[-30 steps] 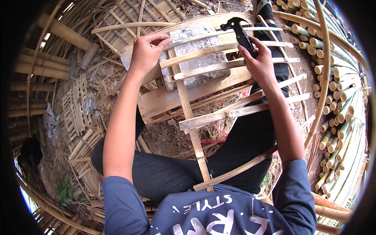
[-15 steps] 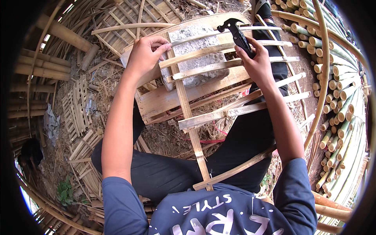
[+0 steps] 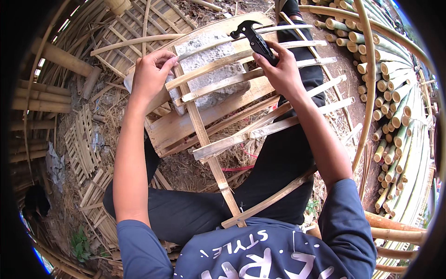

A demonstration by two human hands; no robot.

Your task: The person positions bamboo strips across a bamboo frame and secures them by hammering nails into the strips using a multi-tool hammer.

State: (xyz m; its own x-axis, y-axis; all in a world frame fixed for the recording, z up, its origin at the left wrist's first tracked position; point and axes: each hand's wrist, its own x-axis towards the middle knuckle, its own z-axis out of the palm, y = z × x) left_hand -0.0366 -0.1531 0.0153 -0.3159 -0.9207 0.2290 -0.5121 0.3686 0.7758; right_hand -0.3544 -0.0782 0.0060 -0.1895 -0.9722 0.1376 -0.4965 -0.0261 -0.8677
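Observation:
My right hand (image 3: 284, 69) is wrapped round the handle of a black claw hammer (image 3: 254, 39), its head held up over the slats. My left hand (image 3: 153, 74) is closed with thumb and fingers pinched together at the far left corner of a bamboo frame; whatever small thing it may hold is hidden. The frame has one long bamboo strip (image 3: 198, 123) running from near my belly to the far side, crossed by several split bamboo slats (image 3: 223, 85). Under its far end lies a rough grey concrete block (image 3: 211, 69).
A wooden board (image 3: 172, 132) lies beneath the block. Stacked bamboo poles (image 3: 395, 107) fill the right side. Bamboo lattice panels (image 3: 139, 28) lean at the far left, and a slatted piece (image 3: 83, 144) lies on the straw-strewn ground. A bent bamboo hoop (image 3: 370, 88) rises at right.
The whole view has shifted, so hands, frame and block appear further left. The hammer stays in my right hand, and my left hand keeps its pinch by the frame's corner.

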